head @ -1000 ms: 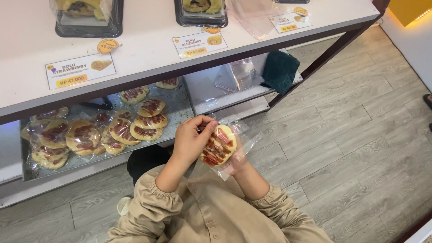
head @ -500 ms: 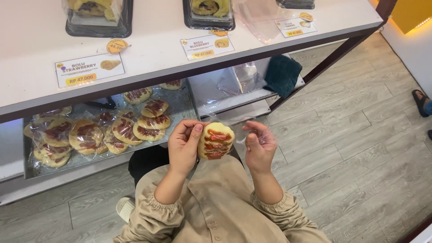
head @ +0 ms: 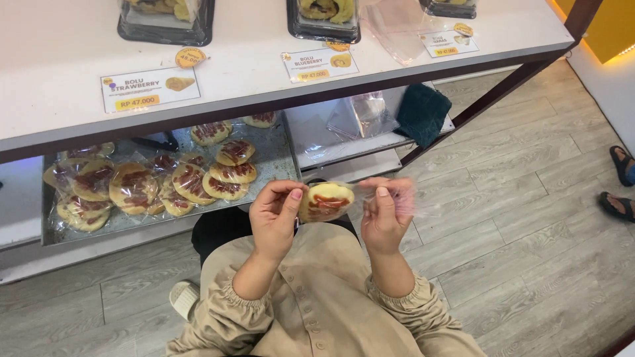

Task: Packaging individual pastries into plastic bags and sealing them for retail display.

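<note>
My left hand (head: pixel 276 215) pinches a round yellow pastry (head: pixel 324 201) with red jam streaks, held in front of my chest. My right hand (head: pixel 383 213) is just to its right, fingers closed on the edge of a clear plastic wrapper (head: pixel 403 195) that blurs around the pastry. Below the hands are my beige sleeves and shirt. Beyond my left hand, a metal tray (head: pixel 278 155) on the lower shelf holds several wrapped pastries (head: pixel 192 182) of the same kind.
A white counter (head: pixel 66 46) spans the top with price cards and black-based clear boxes (head: pixel 165 20) of cake. A dark green cloth (head: pixel 423 112) and loose plastic bags (head: pixel 360 116) lie on the lower shelf. Sandalled feet (head: pixel 622 182) stand at the right on the grey wood floor.
I have turned the pastry from facing me to edge-on and lifted it slightly. My right hand moved from beneath it to its right side, pulling the clear wrapper.
</note>
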